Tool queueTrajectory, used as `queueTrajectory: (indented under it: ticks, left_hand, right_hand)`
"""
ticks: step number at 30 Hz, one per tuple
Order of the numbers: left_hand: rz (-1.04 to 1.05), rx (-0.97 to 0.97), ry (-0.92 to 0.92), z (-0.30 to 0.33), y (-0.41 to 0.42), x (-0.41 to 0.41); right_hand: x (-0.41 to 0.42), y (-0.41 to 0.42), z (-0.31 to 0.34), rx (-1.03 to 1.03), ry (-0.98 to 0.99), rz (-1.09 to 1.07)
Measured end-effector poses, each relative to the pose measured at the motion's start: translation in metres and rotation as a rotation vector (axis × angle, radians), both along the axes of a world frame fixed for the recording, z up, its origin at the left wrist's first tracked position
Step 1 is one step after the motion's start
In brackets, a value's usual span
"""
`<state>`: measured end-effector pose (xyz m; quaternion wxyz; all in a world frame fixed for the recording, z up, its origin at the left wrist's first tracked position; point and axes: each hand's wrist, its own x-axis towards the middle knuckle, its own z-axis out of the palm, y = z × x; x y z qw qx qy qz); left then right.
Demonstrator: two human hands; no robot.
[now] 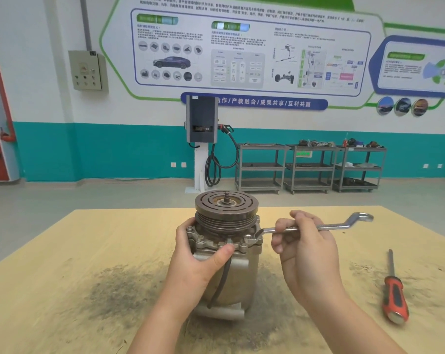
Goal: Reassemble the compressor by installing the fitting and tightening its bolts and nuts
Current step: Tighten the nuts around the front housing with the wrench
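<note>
The compressor [226, 254] stands upright mid-desk, its long axis vertical, the grooved, slotted steel pulley [226, 209] facing up with a threaded shaft poking from its centre. Dull cast-metal body, bolts ringing the flange. The left hand [203, 254] wraps the housing, thumb across the flange. The right hand [303, 241] grips a shiny offset ring wrench [315, 227], lying level, pointing right, its near end on a flange bolt. A red-handled screwdriver [393, 290] lies apart on the grimy, pale wooden desk [88, 251].
</note>
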<state>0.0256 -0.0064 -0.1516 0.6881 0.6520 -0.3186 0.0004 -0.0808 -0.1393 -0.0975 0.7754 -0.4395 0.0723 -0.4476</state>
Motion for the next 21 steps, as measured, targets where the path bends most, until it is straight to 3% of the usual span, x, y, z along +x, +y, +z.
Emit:
queueTrajectory:
  ticks: [9, 21]
  left_hand:
    - [-0.014, -0.032, -0.007, 0.0, -0.001, -0.003]
    - [0.089, 0.031, 0.018, 0.003, -0.003, -0.009]
  right_hand:
    - [0.015, -0.02, 0.001, 0.039, 0.1, 0.307]
    - [-0.005, 0.008, -0.01, -0.044, -0.132, -0.055]
